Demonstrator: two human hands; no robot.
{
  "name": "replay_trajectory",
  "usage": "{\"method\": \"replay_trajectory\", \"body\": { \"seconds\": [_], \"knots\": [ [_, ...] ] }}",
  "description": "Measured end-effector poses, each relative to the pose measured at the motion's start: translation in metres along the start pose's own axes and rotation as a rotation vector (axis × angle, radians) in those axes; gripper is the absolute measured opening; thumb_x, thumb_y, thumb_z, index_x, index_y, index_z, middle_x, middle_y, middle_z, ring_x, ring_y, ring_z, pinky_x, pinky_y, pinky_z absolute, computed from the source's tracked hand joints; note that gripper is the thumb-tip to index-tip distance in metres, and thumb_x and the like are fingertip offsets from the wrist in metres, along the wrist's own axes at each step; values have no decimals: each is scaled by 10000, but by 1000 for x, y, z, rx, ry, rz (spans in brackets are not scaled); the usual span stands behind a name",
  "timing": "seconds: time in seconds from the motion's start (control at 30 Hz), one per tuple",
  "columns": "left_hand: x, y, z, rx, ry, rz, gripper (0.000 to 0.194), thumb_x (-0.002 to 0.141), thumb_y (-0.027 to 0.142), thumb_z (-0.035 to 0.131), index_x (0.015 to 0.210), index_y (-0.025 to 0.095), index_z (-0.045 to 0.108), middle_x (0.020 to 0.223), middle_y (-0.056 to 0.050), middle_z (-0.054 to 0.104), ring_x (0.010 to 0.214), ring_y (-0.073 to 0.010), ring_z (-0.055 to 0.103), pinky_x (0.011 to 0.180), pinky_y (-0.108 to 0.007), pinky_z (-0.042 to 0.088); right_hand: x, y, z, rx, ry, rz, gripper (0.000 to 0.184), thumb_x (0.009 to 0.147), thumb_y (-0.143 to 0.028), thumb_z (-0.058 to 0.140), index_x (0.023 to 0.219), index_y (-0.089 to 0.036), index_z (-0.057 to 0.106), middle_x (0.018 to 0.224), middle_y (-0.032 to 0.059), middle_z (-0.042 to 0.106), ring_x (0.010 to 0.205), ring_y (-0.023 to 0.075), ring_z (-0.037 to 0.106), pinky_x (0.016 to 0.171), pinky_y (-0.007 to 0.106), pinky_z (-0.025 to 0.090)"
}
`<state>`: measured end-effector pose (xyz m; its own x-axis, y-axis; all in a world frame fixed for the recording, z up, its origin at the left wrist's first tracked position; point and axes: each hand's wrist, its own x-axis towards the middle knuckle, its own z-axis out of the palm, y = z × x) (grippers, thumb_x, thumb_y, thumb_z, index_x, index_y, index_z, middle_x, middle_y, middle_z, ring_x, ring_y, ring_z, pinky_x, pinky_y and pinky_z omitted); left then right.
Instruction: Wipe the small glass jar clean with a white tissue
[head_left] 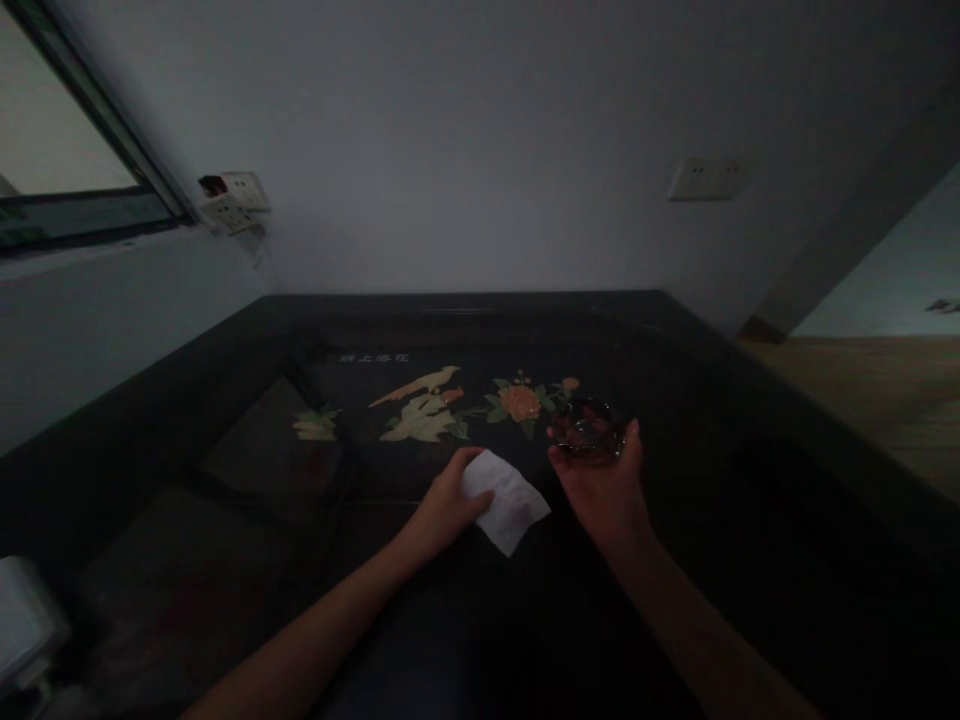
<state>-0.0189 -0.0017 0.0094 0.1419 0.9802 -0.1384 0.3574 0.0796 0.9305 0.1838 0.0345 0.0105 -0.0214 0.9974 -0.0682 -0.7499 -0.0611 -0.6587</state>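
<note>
My left hand point(451, 500) pinches a white tissue point(508, 505) between thumb and fingers, and the tissue's loose corner points to the right. In my right hand point(611, 500) is a small round glass dish point(589, 432), gripped from below and around its sides with the rim facing up. The dish looks dark, and fingers show through it. Tissue and dish are apart, both above the dark glossy table point(420, 620). Dim light hides fine detail of the dish.
The tabletop bears a bird picture point(420, 410) and a flower picture point(519, 402). A white object point(26, 615) stands at the lower left. Behind the table is a wall with a socket plate point(709, 180). More sockets point(234, 200) sit near the window point(75, 130).
</note>
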Motion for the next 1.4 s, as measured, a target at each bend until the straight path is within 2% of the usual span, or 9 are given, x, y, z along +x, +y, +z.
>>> {"method": "replay_trajectory", "body": {
  "seconds": [0.1, 0.23, 0.43, 0.67, 0.83, 1.0, 1.13, 1.3, 1.4],
  "knots": [
    [-6, 3, 0, 274, 13, 39, 556, 779, 226, 569, 1302, 176, 387, 966, -70, 644, 853, -222, 636, 759, -365, 502, -10, 3, 10, 43, 74, 97, 427, 790, -663, 501, 933, -297, 667, 996, 27, 724, 876, 212, 665, 712, 355, 524],
    [-10, 0, 3, 575, 91, 278, 521, 809, 188, 538, 1316, 186, 415, 1216, -126, 563, 1132, -271, 535, 942, -461, 434, -21, 12, 20, 83, 51, 281, 446, 809, -657, 467, 931, -280, 672, 972, 55, 730, 815, 207, 669, 670, 331, 516],
    [-8, -13, 7, 692, 77, 361, 486, 813, 156, 526, 1294, 187, 467, 1362, -134, 450, 1278, -278, 401, 1040, -508, 351, -26, 21, 23, 0, -2, 289, 471, 800, -682, 461, 938, -288, 680, 1010, 42, 720, 895, 221, 662, 743, 362, 526],
    [-13, 5, 1, 312, 123, 406, 390, 894, 210, 437, 1282, 186, 465, 1367, -120, 464, 1302, -211, 398, 1107, -415, 313, -30, 16, 29, -99, -118, 316, 470, 790, -650, 520, 1070, -294, 649, 1011, 18, 715, 954, 220, 654, 834, 395, 512],
    [-24, 20, 1, 14, 68, 260, 362, 938, 350, 372, 1225, 185, 520, 1260, -98, 576, 1196, -220, 513, 1044, -382, 391, -38, 12, 33, -245, -168, 371, 506, 777, -619, 563, 1098, -237, 650, 911, 36, 719, 857, 219, 662, 774, 361, 512],
    [-28, 20, 7, -154, -103, 178, 557, 880, 540, 446, 1315, 192, 459, 1347, -95, 533, 1260, -253, 467, 1074, -393, 354, -46, 10, 36, -555, -173, 136, 374, 776, -581, 605, 932, -243, 646, 829, 6, 681, 681, 156, 604, 600, 262, 469],
    [-26, 14, 9, -396, -218, 74, 746, 763, 668, 549, 1301, 158, 474, 1247, -126, 593, 1170, -280, 536, 989, -401, 425, -51, 7, 40, -727, -241, 35, 326, 782, -542, 621, 901, -239, 646, 815, 13, 653, 700, 159, 592, 589, 252, 454],
    [-24, 7, 10, -593, -287, -39, 743, 712, 606, 664, 1265, 131, 523, 1182, -150, 623, 1097, -296, 578, 912, -388, 456, -52, 6, 39, -868, -288, -10, 338, 794, -543, 607, 953, -247, 645, 853, 33, 672, 742, 187, 617, 608, 274, 464],
    [-24, 9, 10, -646, -263, -55, 760, 668, 535, 742, 1277, 138, 523, 1250, -158, 590, 1146, -311, 551, 946, -394, 437, -50, 6, 37, -972, -359, -104, 425, 840, -602, 496, 966, -241, 683, 936, 59, 696, 862, 215, 637, 752, 323, 481]
  ]
}}
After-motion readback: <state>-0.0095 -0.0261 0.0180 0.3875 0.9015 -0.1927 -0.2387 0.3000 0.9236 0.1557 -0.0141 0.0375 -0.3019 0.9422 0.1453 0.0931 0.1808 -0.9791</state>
